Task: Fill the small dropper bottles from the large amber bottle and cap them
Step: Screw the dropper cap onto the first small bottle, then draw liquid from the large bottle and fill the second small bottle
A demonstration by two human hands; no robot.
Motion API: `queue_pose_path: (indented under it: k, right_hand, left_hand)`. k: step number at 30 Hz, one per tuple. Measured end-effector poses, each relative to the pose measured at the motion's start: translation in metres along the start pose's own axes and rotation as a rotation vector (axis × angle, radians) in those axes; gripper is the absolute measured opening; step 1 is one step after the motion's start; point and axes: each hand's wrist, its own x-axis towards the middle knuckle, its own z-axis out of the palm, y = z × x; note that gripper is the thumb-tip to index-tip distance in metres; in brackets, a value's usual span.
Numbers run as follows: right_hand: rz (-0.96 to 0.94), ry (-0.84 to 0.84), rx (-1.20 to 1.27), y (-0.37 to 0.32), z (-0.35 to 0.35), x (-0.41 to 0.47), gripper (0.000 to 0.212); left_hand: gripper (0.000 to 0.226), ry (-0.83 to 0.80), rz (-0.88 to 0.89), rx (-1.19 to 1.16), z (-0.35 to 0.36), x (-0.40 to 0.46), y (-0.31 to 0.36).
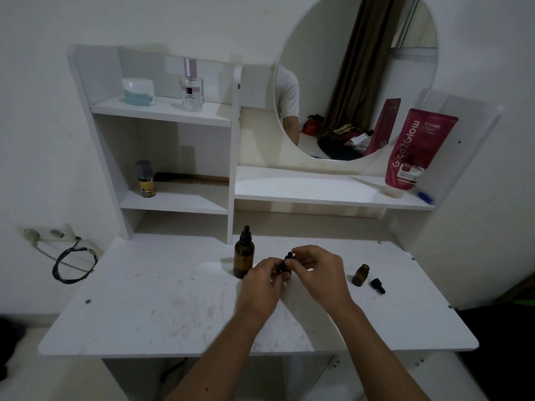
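Note:
The large amber bottle (244, 257) stands upright on the white desk (144, 299), with its black dropper cap on. Just right of it, my left hand (262, 280) grips a small dropper bottle (285, 269), mostly hidden by my fingers. My right hand (314, 270) pinches that bottle's black dropper cap (289, 257) from above. A second small amber bottle (360, 274) stands open farther right. Its black dropper cap (377, 285) lies on the desk beside it.
White shelves rise behind the desk, holding a jar (138, 91), a perfume bottle (191, 85), a small spray can (145, 178) and a comb (192, 178). A red tube (414, 150) leans by the round mirror (356, 76). A wall socket with cable (52, 235) is at left.

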Motion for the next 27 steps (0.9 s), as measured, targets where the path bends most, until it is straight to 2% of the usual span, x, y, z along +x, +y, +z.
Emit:
queue_pose_path:
  k: [5,15,20,25,27]
  right_hand:
    - [-0.036,-0.08,-0.01,0.002,0.001,0.002,0.028]
    - [0.059,0.001,0.074,0.001,0.01,-0.003,0.018]
    - [0.048,-0.024,0.058,-0.002,0.005,-0.004,0.026]
    - [0.023,0.037,0.03,-0.016,-0.013,-0.002,0.036]
    - [-0.033,0.047,0.02,-0.028,-0.018,0.001,0.034]
  left_hand:
    - [0.021,-0.006,-0.006,0.001,0.002,0.001,-0.001]
    - [0.015,0.003,-0.012,0.027,0.0,-0.001,0.004]
    - [0.023,-0.006,-0.007,0.021,-0.003,-0.005,0.006]
    - [0.047,0.028,-0.084,0.02,-0.011,-0.02,0.013]
    - [0.04,0.072,-0.097,-0.062,-0.02,-0.031,0.016]
